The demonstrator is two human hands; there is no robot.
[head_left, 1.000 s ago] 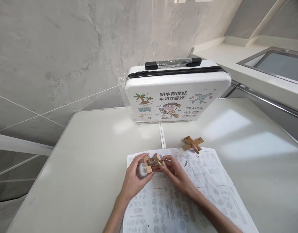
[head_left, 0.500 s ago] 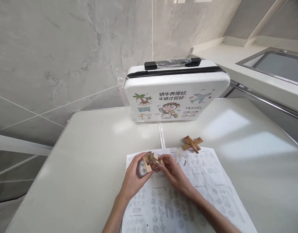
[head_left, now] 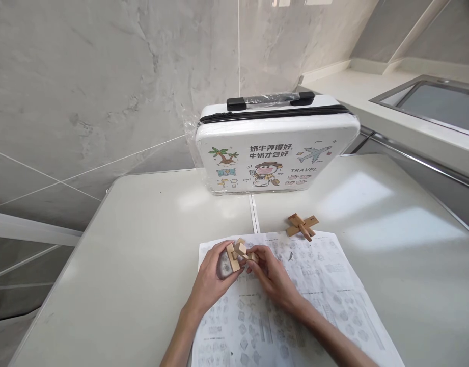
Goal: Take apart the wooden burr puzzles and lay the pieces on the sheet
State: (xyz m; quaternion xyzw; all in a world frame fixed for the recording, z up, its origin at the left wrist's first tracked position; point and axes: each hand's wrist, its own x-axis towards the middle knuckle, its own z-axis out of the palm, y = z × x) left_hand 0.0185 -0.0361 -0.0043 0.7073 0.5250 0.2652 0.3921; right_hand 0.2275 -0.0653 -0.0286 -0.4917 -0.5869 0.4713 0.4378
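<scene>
Between my two hands is a cluster of light wooden puzzle pieces (head_left: 240,248), held just above a printed instruction sheet (head_left: 265,300). My left hand (head_left: 211,272) curves around the left side, fingers and thumb closed on a notched wooden bar (head_left: 233,259). On the other side my right hand (head_left: 271,272) pinches a small wooden block (head_left: 253,257) at the cluster's right end. How the pieces interlock is partly hidden by my fingers. Beyond the sheet's top edge lies a darker, cross-shaped wooden puzzle (head_left: 303,226), touched by neither hand.
A white suitcase (head_left: 272,137) in clear plastic stands at the back of the pale table (head_left: 142,244), against the grey wall. To the right runs a counter (head_left: 333,84) with a recessed dark panel. A narrow seam crosses the table's middle.
The wooden pieces have turned slightly in my hands, and the left bar's notch no longer faces the camera. The cross-shaped puzzle has stayed put.
</scene>
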